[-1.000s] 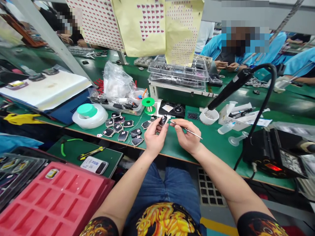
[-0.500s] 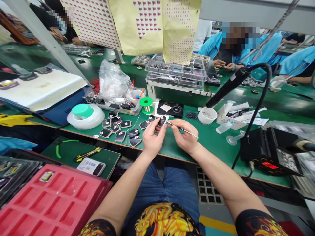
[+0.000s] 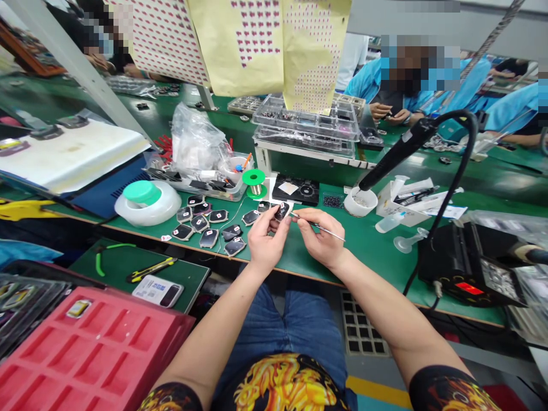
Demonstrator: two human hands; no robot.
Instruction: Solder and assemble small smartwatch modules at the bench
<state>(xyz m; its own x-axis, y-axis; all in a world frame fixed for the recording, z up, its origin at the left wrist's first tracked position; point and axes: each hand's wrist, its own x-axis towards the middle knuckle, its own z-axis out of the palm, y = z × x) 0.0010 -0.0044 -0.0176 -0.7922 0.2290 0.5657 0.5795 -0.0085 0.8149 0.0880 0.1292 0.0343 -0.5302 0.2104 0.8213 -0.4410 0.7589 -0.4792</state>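
Note:
My left hand (image 3: 268, 235) pinches a small black shield-shaped electronic part (image 3: 282, 211) between thumb and fingers, holding it up above the green bench mat (image 3: 363, 251). My right hand (image 3: 319, 240) grips slender steel tweezers (image 3: 319, 226), whose tip points at that part and stops just short of it. Several similar black parts (image 3: 209, 238) lie on the mat to the left of my hands, and a thin wire (image 3: 233, 217) runs among them.
A green solder spool (image 3: 253, 184) and a black fixture (image 3: 295, 189) stand just beyond my hands. To the right are a white cup (image 3: 360, 201) under a black handpiece (image 3: 398, 154) and a soldering station (image 3: 468, 271). Stacked clear trays (image 3: 306, 128) stand behind. A co-worker in a blue sleeve (image 3: 377, 85) works across the bench.
The view has shifted slightly. My hands have drawn a little closer together, bringing the tweezers' tip nearer the black part. Both hands keep the same hold.

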